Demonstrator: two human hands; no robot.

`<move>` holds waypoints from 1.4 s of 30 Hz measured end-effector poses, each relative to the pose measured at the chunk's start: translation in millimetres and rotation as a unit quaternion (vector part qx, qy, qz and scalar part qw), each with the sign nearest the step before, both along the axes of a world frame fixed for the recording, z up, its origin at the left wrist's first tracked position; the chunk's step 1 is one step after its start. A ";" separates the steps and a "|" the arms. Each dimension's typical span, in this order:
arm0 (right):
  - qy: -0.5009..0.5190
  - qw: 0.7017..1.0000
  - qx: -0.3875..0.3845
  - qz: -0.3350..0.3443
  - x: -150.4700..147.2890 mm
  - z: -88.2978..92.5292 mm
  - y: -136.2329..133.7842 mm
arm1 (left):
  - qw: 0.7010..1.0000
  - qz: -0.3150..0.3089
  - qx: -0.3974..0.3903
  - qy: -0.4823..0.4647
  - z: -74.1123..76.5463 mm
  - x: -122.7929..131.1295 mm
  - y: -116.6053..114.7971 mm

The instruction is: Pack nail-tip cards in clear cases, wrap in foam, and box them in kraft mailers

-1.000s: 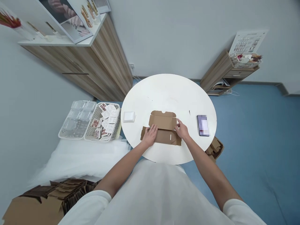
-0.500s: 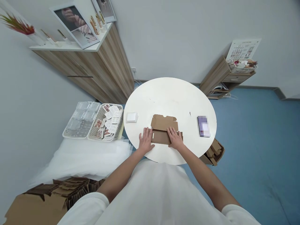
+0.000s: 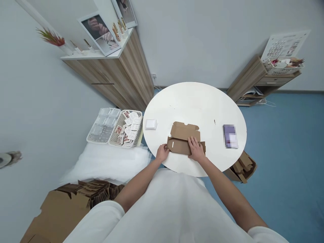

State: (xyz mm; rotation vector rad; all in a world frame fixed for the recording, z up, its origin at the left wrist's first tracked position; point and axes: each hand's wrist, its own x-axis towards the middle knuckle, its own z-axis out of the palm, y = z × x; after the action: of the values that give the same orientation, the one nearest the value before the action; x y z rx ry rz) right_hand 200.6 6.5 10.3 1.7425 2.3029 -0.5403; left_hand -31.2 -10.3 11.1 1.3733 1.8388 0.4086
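A brown cardboard box [image 3: 180, 145], partly folded with its lid panel spread toward the far side, lies on the white round table [image 3: 192, 98]. My left hand [image 3: 162, 153] has its fingers closed on the box's left end, where a side flap stands up. Flat on the right part of the bottom panel rests my right hand [image 3: 196, 149], fingers stretched out. Beyond the left hand is a small stack of white square pieces [image 3: 151, 124]. A purple item with a white piece on it [image 3: 230, 136] lies at the table's right; its details are blurred out.
Left of the table are a white basket of printed cards [image 3: 128, 128] and a tray of clear plastic cases [image 3: 103, 125]. White translucent sheets [image 3: 108, 162] and stacked flat cardboard [image 3: 68, 209] lie nearer. A carton of cardboard pieces [image 3: 241, 167] stands beside the table's right edge.
My left hand has gone from lying spread at the box's left side to gripping its left end, where the flap now rises. My right hand stays on the panel. The view has shifted.
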 end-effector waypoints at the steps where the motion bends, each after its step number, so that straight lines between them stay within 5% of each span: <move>1: 0.000 1.000 0.000 -0.004 -1.3 0.0 -0.4 | 1.000 0.001 -0.003 0.006 0.2 1.8 0.7; 17: 0.019 1.000 -0.016 -0.016 -12.1 6.9 -0.3 | 1.000 0.024 0.013 -0.001 2.3 3.0 -8.2; 26: 0.000 1.000 -0.013 -0.008 -25.1 6.0 2.2 | 0.998 -0.048 0.006 -0.030 7.2 14.9 -16.8; 31: 0.029 0.999 -0.037 0.009 -21.1 8.3 0.2 | 0.999 -0.009 -0.009 -0.030 13.0 16.8 -10.9; 36: 0.048 0.995 -0.061 0.057 -7.0 7.9 -5.0 | 0.995 -0.079 -0.049 -0.047 17.8 6.7 -8.5; 42: 0.041 0.993 -0.059 0.093 -8.6 7.8 -10.1 | 0.981 -0.142 -0.081 0.105 12.9 6.6 5.5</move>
State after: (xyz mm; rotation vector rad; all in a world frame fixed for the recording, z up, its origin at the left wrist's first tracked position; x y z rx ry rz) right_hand 191.9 -3.6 18.1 1.4605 2.4039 -0.7080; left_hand -24.6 -4.8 24.0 1.5825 1.7615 -0.0353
